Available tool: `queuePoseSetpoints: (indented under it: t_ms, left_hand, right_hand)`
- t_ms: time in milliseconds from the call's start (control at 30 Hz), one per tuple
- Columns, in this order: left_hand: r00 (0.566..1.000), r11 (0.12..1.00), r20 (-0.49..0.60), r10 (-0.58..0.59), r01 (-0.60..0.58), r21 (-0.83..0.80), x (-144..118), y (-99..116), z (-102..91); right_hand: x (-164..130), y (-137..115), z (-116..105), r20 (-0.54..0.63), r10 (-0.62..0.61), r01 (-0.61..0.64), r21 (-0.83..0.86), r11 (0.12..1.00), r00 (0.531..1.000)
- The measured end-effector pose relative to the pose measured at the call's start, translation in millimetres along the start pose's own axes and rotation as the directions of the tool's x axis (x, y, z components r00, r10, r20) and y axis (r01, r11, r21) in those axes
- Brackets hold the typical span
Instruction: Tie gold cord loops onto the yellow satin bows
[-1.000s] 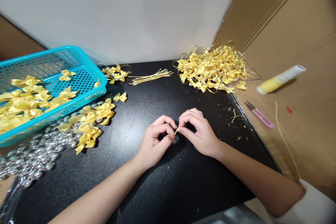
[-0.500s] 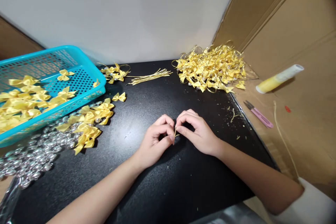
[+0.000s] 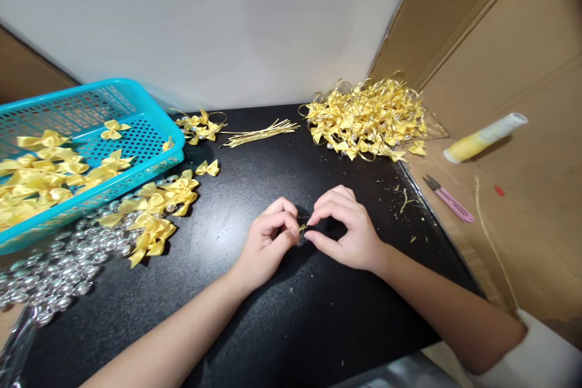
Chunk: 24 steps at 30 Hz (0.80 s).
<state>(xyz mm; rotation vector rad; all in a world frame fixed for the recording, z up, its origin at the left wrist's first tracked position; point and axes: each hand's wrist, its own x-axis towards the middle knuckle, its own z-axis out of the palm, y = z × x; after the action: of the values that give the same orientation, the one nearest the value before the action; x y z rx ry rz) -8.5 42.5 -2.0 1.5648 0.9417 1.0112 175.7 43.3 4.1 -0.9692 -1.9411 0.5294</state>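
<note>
The hands have moved a little apart since a moment ago, and a thin gold wire [image 3: 304,218] now shows between them. The left hand [image 3: 268,241] pinches a tiny yellow piece [image 3: 302,229]; the right hand [image 3: 348,227] pinches the wire's other end. Both grips are closed, low over the black tabletop [image 3: 282,327], with loose bows [image 3: 154,218] well to the left.

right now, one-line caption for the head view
Left hand and right hand pinch a small yellow piece over the black tabletop.
</note>
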Motion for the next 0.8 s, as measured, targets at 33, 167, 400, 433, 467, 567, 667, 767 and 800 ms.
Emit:
queuePoseSetpoints:
  t_ms: [33,167,400,433,467,567,667,767,800]
  left_hand:
    - [1.0,1.0,0.001,0.002,-0.002,0.0,-0.2,-0.3,0.1]
    - [1.0,1.0,0.01,0.009,-0.009,-0.001,-0.9,-2.0,0.4]
    - [0.997,0.995,0.058,-0.045,0.05,-0.089,-4.8,-6.9,0.3]
    - [0.995,0.99,0.062,-0.083,0.09,-0.108,-5.7,-7.5,0.4]
    - [0.99,0.984,0.065,-0.122,0.129,-0.119,-6.5,-8.1,0.6]
    - [0.98,0.975,0.056,-0.188,0.194,-0.109,-7.8,-8.3,2.0]
    - [0.982,0.977,0.02,-0.189,0.19,-0.097,-7.5,-7.2,3.6]
    - [0.983,0.981,-0.02,-0.183,0.181,-0.072,-6.5,-6.0,4.7]
    - [0.982,0.981,-0.03,-0.184,0.182,-0.059,-6.2,-5.7,5.0]
  right_hand:
    - [0.2,0.0,0.3,0.012,0.006,-0.006,-0.009,1.0,1.0]
    - [1.0,-0.5,0.7,0.035,-0.009,0.01,-0.028,1.0,0.999]
    - [1.5,2.2,-1.3,0.03,0.001,0.0,-0.029,1.0,1.0]
    - [1.7,2.6,-1.7,0.025,0.003,-0.003,-0.022,1.0,1.0]
    - [1.9,2.9,-1.9,0.023,0.006,-0.006,-0.012,1.0,1.0]
    - [2.4,3.4,-1.9,0.042,0.013,-0.014,0.02,1.0,0.999]
    - [2.4,4.0,-1.5,0.058,0.016,-0.018,0.034,0.999,0.998]
    - [2.1,5.2,-1.6,0.051,0.023,-0.025,0.035,0.999,0.998]
    - [2.0,5.6,-1.7,0.045,0.026,-0.027,0.035,0.999,0.999]
